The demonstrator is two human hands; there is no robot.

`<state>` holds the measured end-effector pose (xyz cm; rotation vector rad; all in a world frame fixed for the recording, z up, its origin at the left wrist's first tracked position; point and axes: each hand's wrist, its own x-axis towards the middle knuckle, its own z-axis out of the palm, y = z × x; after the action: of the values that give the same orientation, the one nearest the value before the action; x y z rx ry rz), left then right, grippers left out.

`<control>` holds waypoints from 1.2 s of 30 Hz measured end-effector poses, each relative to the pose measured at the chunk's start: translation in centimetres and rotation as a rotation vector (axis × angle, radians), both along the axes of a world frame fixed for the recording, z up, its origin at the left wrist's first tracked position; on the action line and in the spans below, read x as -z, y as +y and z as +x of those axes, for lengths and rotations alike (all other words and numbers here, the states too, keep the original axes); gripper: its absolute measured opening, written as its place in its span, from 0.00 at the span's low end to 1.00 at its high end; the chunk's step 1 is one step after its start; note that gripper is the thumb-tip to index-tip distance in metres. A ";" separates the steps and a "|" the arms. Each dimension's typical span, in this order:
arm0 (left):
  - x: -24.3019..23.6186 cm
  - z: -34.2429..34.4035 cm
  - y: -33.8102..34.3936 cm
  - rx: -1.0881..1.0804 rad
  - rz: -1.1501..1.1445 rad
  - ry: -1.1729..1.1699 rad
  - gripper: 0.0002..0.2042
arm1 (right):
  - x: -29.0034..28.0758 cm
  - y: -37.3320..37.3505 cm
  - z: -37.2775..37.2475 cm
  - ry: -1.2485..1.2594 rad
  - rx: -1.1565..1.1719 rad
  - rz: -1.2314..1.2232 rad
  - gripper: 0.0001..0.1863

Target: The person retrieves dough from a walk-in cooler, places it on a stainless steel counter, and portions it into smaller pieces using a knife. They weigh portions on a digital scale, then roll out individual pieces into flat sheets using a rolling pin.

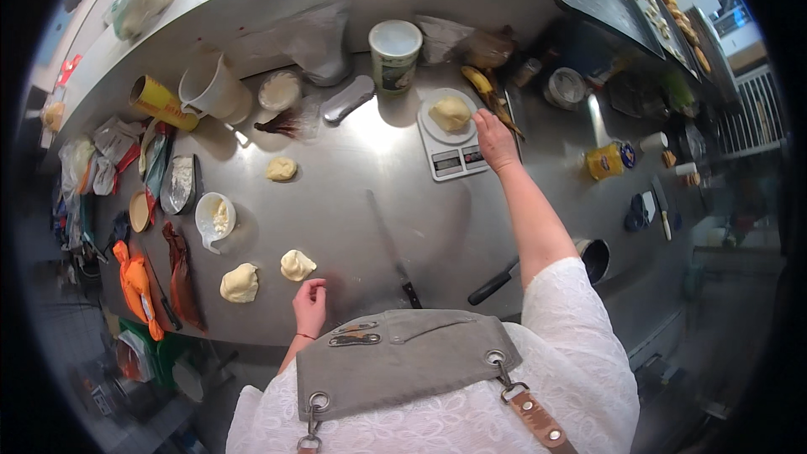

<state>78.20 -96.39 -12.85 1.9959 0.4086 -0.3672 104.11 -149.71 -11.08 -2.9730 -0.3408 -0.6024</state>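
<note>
A lump of pale dough [450, 113] rests on the round plate of a white kitchen scale [459, 163]. My right hand [496, 141] reaches out to the right edge of that dough, fingertips beside it; whether they touch cannot be made out. Near the front edge of the table, my left hand [310, 307] is loosely curled with nothing visible in it. Just beyond it lies a dough piece [297, 266], with a larger dough piece [240, 283] to its left. A smaller, flatter dough piece [282, 169] lies farther back.
A long knife [408, 289] lies centre front, beside a black-handled pan [593, 261]. Left stand a white cup [217, 217] and a metal scoop [179, 185]. A tub [395, 55], a pitcher [216, 94] and bananas [487, 94] line the back; a yellow-labelled jar [605, 161] lies right.
</note>
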 end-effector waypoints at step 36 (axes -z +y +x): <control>2.1 -3.1 6.3 0.156 0.093 -0.254 0.31 | 3.6 29.1 -38.9 0.746 0.194 0.491 0.30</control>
<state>75.14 -90.11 -14.98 2.1397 0.1114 -0.1899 65.21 -120.66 -14.69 -2.5160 0.1438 0.3812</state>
